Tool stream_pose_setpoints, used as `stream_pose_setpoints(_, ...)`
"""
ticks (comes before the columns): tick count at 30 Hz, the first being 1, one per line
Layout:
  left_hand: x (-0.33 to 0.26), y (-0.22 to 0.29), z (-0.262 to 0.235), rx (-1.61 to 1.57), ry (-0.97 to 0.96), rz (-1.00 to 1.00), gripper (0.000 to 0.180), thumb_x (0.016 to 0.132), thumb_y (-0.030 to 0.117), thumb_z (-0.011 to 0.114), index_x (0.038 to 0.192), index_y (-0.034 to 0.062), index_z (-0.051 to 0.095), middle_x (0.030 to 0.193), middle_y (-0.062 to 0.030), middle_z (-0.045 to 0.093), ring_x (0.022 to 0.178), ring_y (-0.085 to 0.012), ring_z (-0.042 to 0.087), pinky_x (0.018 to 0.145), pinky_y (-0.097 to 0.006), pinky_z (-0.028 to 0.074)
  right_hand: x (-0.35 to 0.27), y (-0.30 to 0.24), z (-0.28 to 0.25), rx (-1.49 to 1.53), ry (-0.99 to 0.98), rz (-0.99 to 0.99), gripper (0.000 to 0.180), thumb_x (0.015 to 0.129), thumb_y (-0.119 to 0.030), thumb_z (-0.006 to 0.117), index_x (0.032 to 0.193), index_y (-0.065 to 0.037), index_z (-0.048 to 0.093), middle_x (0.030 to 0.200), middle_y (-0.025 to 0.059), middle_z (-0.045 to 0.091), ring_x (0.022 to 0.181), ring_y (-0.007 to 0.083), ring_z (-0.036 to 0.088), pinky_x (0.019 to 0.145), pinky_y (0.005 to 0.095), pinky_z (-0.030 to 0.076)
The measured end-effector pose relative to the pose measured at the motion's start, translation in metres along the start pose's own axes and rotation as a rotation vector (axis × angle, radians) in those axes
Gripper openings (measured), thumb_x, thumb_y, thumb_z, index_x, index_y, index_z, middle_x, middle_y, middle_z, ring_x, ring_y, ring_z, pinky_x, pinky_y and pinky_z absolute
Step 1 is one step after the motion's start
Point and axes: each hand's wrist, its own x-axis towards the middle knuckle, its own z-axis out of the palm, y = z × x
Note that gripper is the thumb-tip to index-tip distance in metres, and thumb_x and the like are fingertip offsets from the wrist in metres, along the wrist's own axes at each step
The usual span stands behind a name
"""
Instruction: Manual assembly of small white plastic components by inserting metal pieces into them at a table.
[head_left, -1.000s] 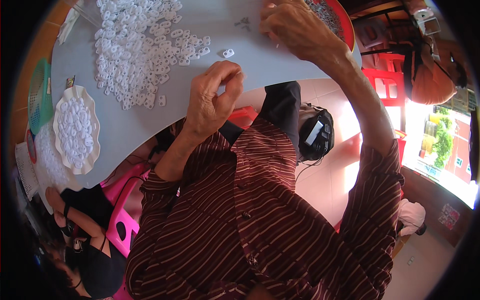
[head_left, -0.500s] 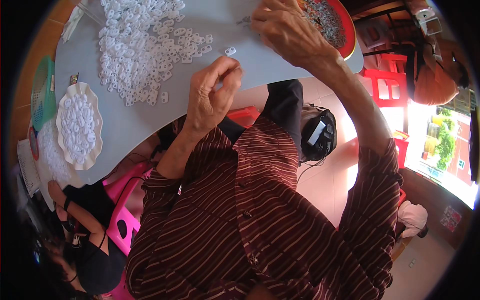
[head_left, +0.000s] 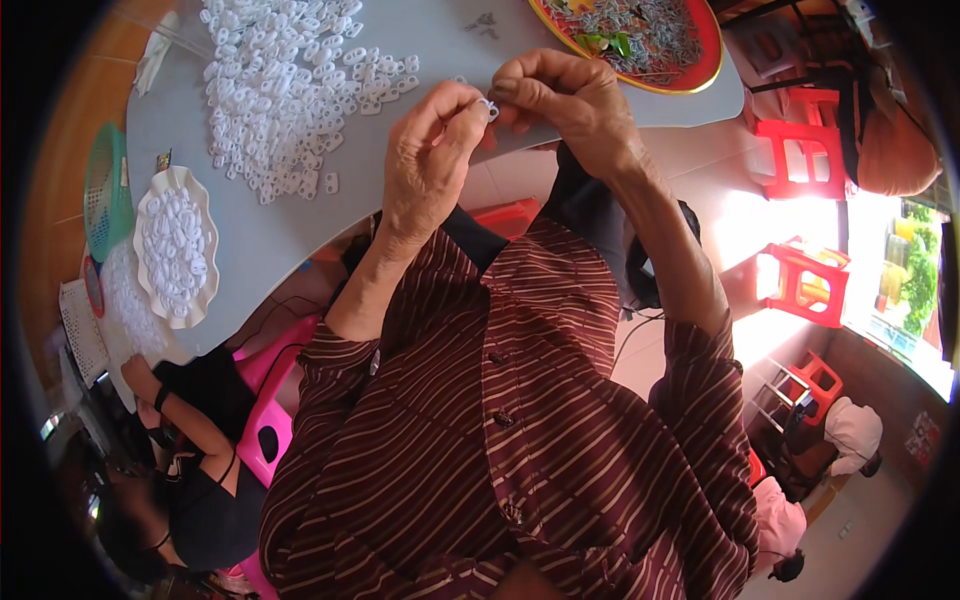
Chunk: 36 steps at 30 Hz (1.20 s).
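My left hand (head_left: 430, 150) pinches a small white plastic piece (head_left: 491, 110) with a hole in it, between thumb and fingertips. Right against that piece, my right hand (head_left: 575, 105) is closed in a pinch; whatever its fingertips hold is too small to make out. Both hands are raised over the table's near edge. A big heap of similar white pieces (head_left: 275, 100) spreads to their left. Beyond my right hand stands a red tray with a yellow rim (head_left: 712, 75), filled with small grey metal parts (head_left: 660, 45).
Several grey metal parts (head_left: 484, 24) lie loose on the grey table (head_left: 440, 45). A scalloped white dish (head_left: 208, 275) of white pieces stands at the left, near a green basket (head_left: 103, 190). Another person (head_left: 205, 500) sits at lower left. Red stools (head_left: 805, 285) stand on the right.
My right hand has come back from beside the red tray and down to my left hand. The fingertips of both hands now meet at the white piece. The view has shifted slightly.
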Motion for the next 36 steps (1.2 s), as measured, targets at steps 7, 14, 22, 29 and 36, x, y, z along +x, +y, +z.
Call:
stream_pose_setpoints(7, 0.003, -0.005, 0.007, -0.003, 0.034, 0.038, 0.015, 0.090, 0.015, 0.054, 0.086, 0.0000, 0.057, 0.070, -0.0004, 0.055, 0.064, -0.0058, 0.048, 0.058, -0.021, 0.040, 0.002, 0.012, 0.000, 0.164, 0.058, -0.123, 0.014, 0.088, -0.016, 0.063, 0.094, -0.004, 0.064, 0.076, -0.0016, 0.060, 0.067, 0.0055, 0.053, 0.062, 0.0200, 0.045)
stream_pose_setpoints(14, 0.004, -0.009, 0.009, -0.016, 0.041, 0.048, 0.014, 0.090, 0.013, 0.054, 0.086, -0.0001, 0.057, 0.070, -0.0001, 0.054, 0.064, -0.0057, 0.049, 0.058, -0.020, 0.040, 0.003, 0.017, 0.000, 0.234, 0.096, -0.159, 0.019, 0.086, -0.009, 0.065, 0.103, -0.002, 0.062, 0.084, 0.0014, 0.064, 0.074, 0.0075, 0.057, 0.070, 0.0221, 0.049)
stream_pose_setpoints(22, 0.004, -0.010, 0.011, 0.015, 0.054, 0.092, 0.016, 0.092, 0.015, 0.055, 0.087, -0.0003, 0.057, 0.068, 0.0009, 0.054, 0.063, -0.0047, 0.047, 0.056, -0.020, 0.040, 0.000, 0.016, 0.005, 0.200, 0.126, -0.184, 0.019, 0.085, -0.008, 0.065, 0.103, -0.001, 0.062, 0.086, 0.0024, 0.065, 0.076, 0.0078, 0.059, 0.071, 0.0221, 0.050)
stream_pose_setpoints(29, 0.003, -0.010, 0.012, -0.005, 0.064, 0.089, 0.016, 0.092, 0.015, 0.055, 0.088, -0.0007, 0.058, 0.070, 0.0005, 0.056, 0.063, -0.0052, 0.050, 0.055, -0.020, 0.041, -0.002, 0.008, 0.001, 0.050, 0.119, -0.124, 0.015, 0.086, -0.012, 0.066, 0.093, 0.000, 0.066, 0.079, 0.0017, 0.065, 0.072, 0.0076, 0.058, 0.066, 0.0212, 0.049)
stream_pose_setpoints(36, 0.004, -0.012, 0.011, -0.032, 0.017, 0.091, 0.015, 0.091, 0.013, 0.056, 0.088, -0.0008, 0.057, 0.073, -0.0006, 0.058, 0.063, -0.0068, 0.052, 0.056, -0.021, 0.043, 0.002, 0.005, -0.004, -0.173, 0.077, -0.211, 0.022, 0.085, -0.021, 0.067, 0.088, 0.002, 0.066, 0.073, 0.0020, 0.063, 0.068, 0.0068, 0.056, 0.061, 0.0220, 0.047)
